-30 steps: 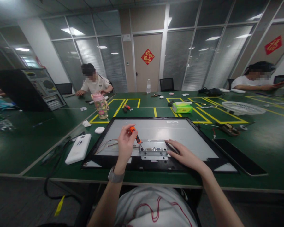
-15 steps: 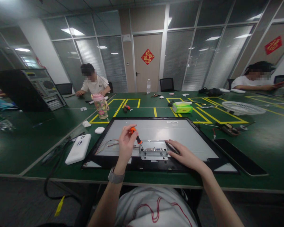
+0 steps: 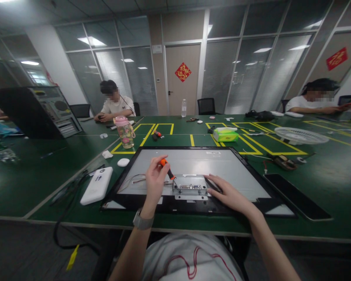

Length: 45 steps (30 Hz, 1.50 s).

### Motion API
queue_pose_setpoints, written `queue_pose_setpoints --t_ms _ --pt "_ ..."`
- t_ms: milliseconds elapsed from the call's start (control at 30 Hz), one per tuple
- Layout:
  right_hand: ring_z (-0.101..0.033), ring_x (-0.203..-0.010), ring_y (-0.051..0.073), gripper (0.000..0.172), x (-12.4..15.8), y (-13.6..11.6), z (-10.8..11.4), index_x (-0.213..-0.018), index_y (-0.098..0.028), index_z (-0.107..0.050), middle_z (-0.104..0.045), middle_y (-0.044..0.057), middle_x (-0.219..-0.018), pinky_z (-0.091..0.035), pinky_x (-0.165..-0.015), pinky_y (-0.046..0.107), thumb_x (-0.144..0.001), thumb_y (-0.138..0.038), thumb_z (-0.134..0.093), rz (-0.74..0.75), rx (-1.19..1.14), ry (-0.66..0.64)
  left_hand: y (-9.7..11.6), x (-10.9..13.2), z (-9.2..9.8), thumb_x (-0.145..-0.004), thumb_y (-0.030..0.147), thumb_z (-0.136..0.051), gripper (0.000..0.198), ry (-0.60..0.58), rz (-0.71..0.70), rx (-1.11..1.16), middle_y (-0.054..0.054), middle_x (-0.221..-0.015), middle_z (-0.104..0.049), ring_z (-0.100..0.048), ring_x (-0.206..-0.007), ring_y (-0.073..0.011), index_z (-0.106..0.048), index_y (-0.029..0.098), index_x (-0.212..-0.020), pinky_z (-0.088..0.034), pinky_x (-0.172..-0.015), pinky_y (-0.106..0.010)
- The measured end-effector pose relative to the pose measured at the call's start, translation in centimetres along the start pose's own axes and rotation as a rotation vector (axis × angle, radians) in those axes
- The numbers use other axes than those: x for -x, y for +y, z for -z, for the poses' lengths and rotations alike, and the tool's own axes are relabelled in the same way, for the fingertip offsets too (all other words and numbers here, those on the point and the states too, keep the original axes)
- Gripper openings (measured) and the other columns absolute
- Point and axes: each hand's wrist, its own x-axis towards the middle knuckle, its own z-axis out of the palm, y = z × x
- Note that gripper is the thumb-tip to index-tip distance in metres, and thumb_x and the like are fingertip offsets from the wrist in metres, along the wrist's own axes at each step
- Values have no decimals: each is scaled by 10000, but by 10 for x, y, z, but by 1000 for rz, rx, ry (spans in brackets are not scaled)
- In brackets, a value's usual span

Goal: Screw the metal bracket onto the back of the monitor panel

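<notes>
Metal bracket [image 3: 190, 197]: left fingers [image 3: 164, 171] pinch a screwdriver [image 3: 170, 172] at its left end (screw work, seemingly); right fingers [image 3: 219, 181], slightly spread, rest alongside; any next turn needs steadiness.

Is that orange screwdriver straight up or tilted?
Tilted: the screwdriver slants from the left hand down and rightward toward the metal bracket.

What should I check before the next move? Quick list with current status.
1. Screwdriver gripped in left hand: ok.
2. Screwdriver tip seated properly at the metal bracket: cannot tell, too small.
3. Right hand at the bracket's right end: ok.
4. Panel lying flat on the table: ok.
5. Thin cables clear of left hand: cannot tell, partly hidden behind it.
6. White device off the panel: ok.
</notes>
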Motion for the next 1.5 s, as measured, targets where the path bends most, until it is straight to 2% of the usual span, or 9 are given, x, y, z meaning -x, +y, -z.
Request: queue_pose_setpoints --t_ms 167,400,500,600,800,1000,1200,1367,1500 --pt "-391 -1359 299 571 1 2 -2 -1375 -246 -496 -465 93 -1453 -306 -1134 502 -892 -549 -481 7 -3 13 -5 2 3 -906 361 -491 373 -38 131 135 -92 -1039 -662 -649 -870 -170 -632 171 -1194 -518 -816 -308" --pt "-387 -1362 293 574 0 2 -1 -1383 -232 -486 -450 104 -1462 -304 -1136 490 -897 -538 -477 -2 3 -3 -1 1 3 -808 332 -660 294 -27 25 5 -52 -941 -626 -601 -786 -131 -700 195 -1065 -504 -717 -232" --pt "-398 -1355 296 565 0 1 -1 -1376 -238 -492 -458 102 -1457 -303 -1132 504 -892 -529 -483 1 9 -1 -1 1 2 -860 349 -572 302 -43 76 76 -84 -1049 -655 -630 -892 -166 -697 189 -1084 -507 -799 -272" --pt "-395 -1356 301 569 0 -1 -1 -1371 -232 -499 -462 109 -1452 -303 -1132 506 -886 -528 -486 -1 11 -1 -4 1 3 -885 356 -521 340 -60 165 152 -87 -1074 -682 -657 -893 -173 -669 193 -1145 -503 -844 -302" --pt "-388 -1361 293 577 -1 -1 0 -1375 -234 -496 -460 105 -1454 -293 -1140 496 -885 -538 -484 -5 6 -1 -5 1 3 -809 328 -651 285 -52 44 30 -49 -947 -636 -594 -780 -128 -695 202 -1061 -493 -736 -234" --pt "-377 -1369 286 585 -1 -3 1 -1387 -214 -480 -460 116 -1453 -284 -1146 481 -894 -529 -480 -6 5 -23 -6 2 3 -886 350 -530 373 -108 162 160 -87 -1065 -660 -639 -919 -179 -630 177 -1200 -491 -877 -329" --pt "-372 -1372 288 575 0 -2 -1 -1382 -230 -484 -464 104 -1452 -287 -1142 493 -894 -533 -484 -5 0 -9 -7 2 3 -807 321 -664 289 -69 55 50 -43 -971 -642 -600 -798 -125 -689 209 -1073 -495 -742 -227" --pt "-362 -1376 294 589 0 -3 0 -1390 -212 -479 -456 118 -1456 -285 -1141 494 -895 -532 -472 -15 2 -21 -7 2 3 -897 350 -528 335 -95 138 145 -80 -1111 -661 -642 -938 -165 -650 205 -1174 -492 -886 -293" --pt "-359 -1378 294 614 -1 -4 2 -1396 -186 -471 -435 136 -1468 -263 -1152 482 -891 -535 -461 -28 13 -45 -3 2 3 -891 345 -546 346 -81 132 110 -68 -1063 -675 -643 -925 -155 -633 209 -1198 -491 -871 -273"
